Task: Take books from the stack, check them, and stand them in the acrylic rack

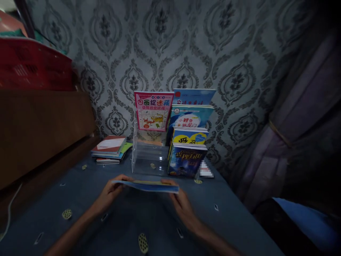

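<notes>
Blue cloth (226, 220) lies below the left hand (115, 185) and right hand (179, 200), both gripping a thin book (147, 186), best held level.

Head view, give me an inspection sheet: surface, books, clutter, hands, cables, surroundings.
Surface: dark blue cloth with pale printed patches.
Books: a thin book held nearly edge-on; beyond it, a clear rack with a pink book at upper left and other books down its right side.
Clutter: a stack of books left of the rack; a small white thing at right, too blurred to identify.
Grips: left hand and right hand each hold one end of the thin book.
Cables: white cord at lower left.
Surroundings: patterned wall behind; purple curtain right; red basket left.
</notes>
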`<state>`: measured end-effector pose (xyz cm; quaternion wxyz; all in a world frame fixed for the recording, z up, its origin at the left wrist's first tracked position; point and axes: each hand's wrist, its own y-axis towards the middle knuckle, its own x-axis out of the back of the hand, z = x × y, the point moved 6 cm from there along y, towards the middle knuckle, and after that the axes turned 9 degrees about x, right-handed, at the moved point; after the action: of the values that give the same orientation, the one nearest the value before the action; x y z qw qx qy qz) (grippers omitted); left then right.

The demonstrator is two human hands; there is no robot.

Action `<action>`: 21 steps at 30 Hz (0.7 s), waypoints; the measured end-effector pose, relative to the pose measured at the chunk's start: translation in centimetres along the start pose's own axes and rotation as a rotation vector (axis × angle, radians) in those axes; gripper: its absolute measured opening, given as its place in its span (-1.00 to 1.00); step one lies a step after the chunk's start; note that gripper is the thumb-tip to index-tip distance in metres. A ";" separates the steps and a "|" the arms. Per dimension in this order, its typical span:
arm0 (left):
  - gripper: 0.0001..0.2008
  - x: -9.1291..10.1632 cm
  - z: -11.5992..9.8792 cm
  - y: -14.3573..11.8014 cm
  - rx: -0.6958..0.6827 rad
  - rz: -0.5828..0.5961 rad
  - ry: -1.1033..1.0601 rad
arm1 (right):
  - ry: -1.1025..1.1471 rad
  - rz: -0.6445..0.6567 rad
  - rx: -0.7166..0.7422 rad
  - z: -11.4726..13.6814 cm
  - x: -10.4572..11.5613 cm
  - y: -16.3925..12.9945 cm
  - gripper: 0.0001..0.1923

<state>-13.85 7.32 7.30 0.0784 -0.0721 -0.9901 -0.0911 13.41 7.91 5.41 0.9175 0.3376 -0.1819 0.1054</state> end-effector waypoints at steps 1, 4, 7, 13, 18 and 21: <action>-0.56 0.2 -0.4 0.3 -0.002 -0.015 -0.006 | -0.021 -0.013 0.004 0.4 0.3 1.0 -0.62; -0.63 1.2 -2.9 1.7 -0.043 -0.068 -0.051 | -0.086 -0.032 0.038 2.5 1.4 4.4 -0.66; -0.64 2.3 -7.5 3.6 -0.131 -0.104 -0.075 | -0.106 0.008 0.116 5.5 2.8 8.6 -0.69; -0.60 4.3 -18.3 8.0 -0.368 -0.130 -0.092 | -0.105 -0.094 0.374 11.4 6.6 18.0 -0.66; -0.61 5.6 -23.2 11.7 -0.503 -0.188 0.040 | -0.195 -0.229 0.551 13.4 10.0 24.2 -0.66; -0.64 5.8 -24.5 13.6 -0.545 -0.177 0.088 | -0.281 -0.247 0.571 13.3 11.3 26.4 -0.65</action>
<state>-13.89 16.58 34.38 0.0910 0.0001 -0.9272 -0.3634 11.85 19.79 34.67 0.7578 0.6115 -0.2274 -0.0073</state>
